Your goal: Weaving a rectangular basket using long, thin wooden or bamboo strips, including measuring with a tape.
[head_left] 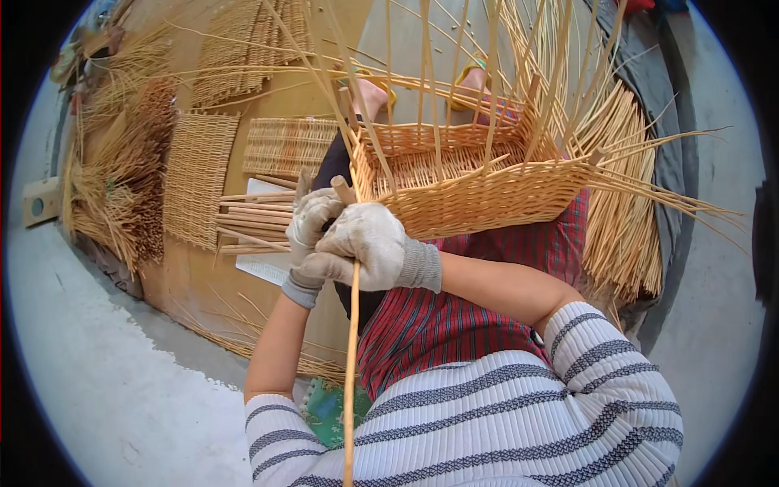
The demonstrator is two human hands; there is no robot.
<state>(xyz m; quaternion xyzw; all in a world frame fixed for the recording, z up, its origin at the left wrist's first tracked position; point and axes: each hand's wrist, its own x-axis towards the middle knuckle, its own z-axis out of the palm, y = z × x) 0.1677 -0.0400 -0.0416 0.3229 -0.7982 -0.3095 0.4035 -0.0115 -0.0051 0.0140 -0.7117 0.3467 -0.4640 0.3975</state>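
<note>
A rectangular wicker basket [487, 199] lies tilted across my lap, its upright stakes rising from the far side and thick wooden pegs at its corners. Both my hands wear off-white work gloves and meet at the basket's near left corner, beside a peg [343, 191]. My right hand [369, 246] is closed around a long peeled willow rod [351, 381] that runs down toward my chest. Close against it, my left hand [310, 226] has its fingers curled at the corner; what they grip is hidden.
Woven wicker panels [199, 178] lie on the brown board at left, near bundles of thin rods [122, 178]. Pale rods [625, 203] are heaped at right on dark cloth. Loose rod ends [673, 195] stick out past the basket's right end. Two feet in sandals show beyond the basket.
</note>
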